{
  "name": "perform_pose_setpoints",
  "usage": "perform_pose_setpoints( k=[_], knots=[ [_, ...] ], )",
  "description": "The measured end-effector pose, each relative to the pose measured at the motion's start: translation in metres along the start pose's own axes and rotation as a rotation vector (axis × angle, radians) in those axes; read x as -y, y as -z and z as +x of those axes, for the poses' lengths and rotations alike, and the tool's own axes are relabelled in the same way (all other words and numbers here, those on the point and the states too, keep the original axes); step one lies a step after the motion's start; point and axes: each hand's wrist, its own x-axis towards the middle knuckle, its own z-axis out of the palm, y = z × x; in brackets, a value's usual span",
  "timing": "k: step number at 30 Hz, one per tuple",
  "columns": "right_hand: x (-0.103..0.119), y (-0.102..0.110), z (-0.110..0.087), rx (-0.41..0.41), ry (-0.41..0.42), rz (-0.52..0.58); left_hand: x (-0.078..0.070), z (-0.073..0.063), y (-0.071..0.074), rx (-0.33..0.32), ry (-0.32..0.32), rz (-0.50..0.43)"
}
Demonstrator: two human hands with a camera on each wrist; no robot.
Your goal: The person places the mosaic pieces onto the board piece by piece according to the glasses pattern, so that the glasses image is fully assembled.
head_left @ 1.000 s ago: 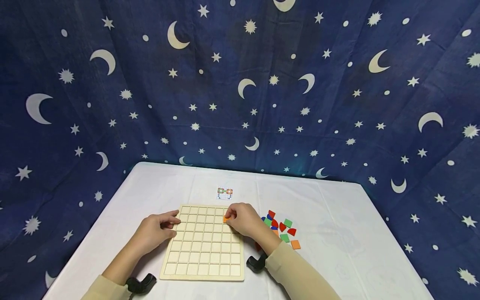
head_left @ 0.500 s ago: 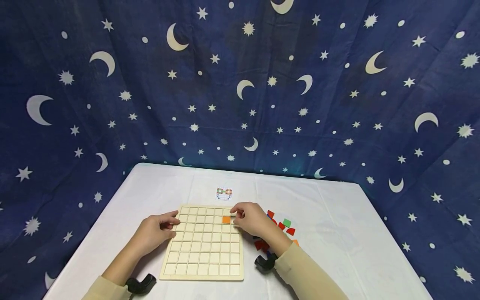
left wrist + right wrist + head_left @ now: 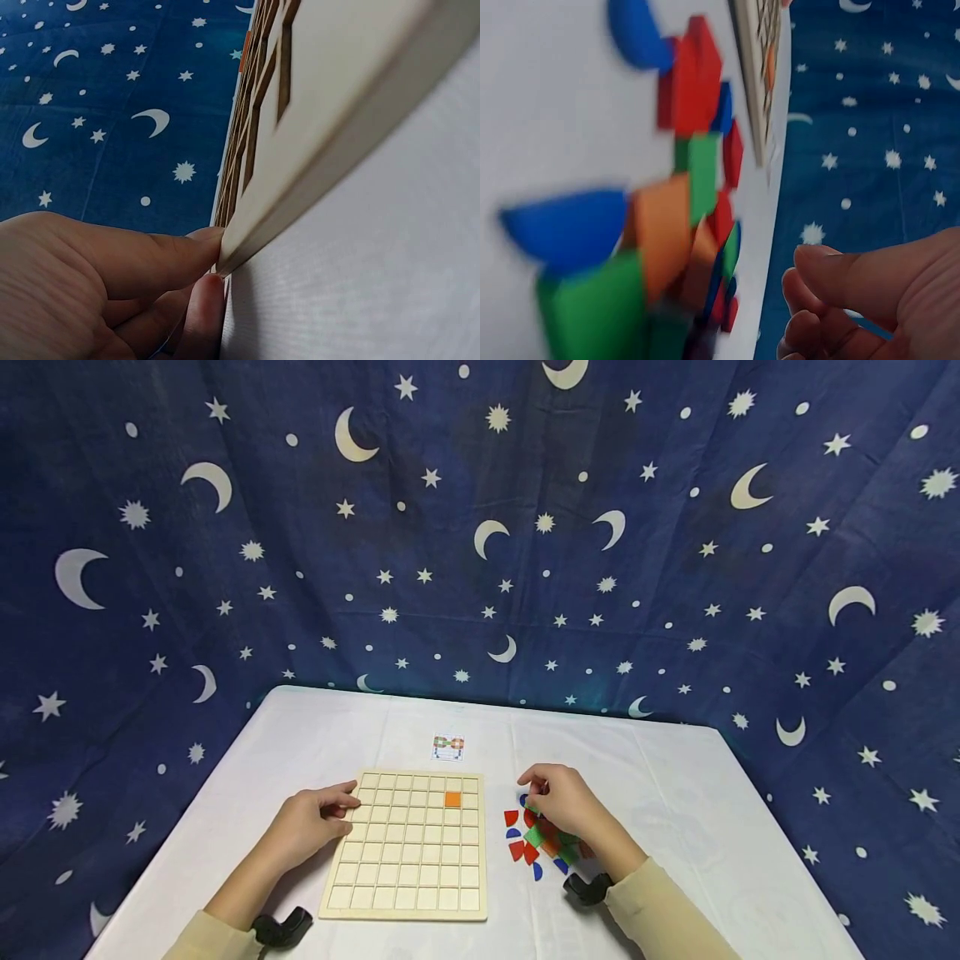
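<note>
Presumably light and stiff, the coloured tiles (image 3: 534,837) beside the grid board (image 3: 402,850) are best pinched by opposite edges, the right hand (image 3: 564,797) being empty, digits apart, the left hand (image 3: 309,822) laid against the board.

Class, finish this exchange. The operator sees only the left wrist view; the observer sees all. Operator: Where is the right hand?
Observer: The right hand is by the coloured pieces, right of the board.
Operator: Which cell is filled?
Observer: An orange square is in the second row from the far edge, second column from the right.
Operator: What lies just beyond the board?
Observer: A small picture card, past its far edge.
</note>
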Motion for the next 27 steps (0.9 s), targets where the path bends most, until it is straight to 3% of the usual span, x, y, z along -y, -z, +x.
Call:
perform_pose_setpoints(
  k=[5, 11, 21, 27],
  knots=[
    [-0.022, 0.010, -0.004, -0.003, -0.086, 0.016, -0.001, 0.000, 0.000, -0.001, 0.004, 0.002],
    [-0.042, 0.017, -0.009, -0.010, -0.105, -0.016, -0.001, 0.001, 0.000, 0.001, 0.008, 0.006],
    [-0.045, 0.003, -0.004, -0.026, -0.136, -0.108, 0.001, 0.002, 0.000, -0.004, 0.007, 0.005],
    [-0.041, -0.003, 0.000, -0.045, -0.127, -0.103, -0.001, 0.000, 0.000, 0.000, 0.012, -0.021]
  ],
)
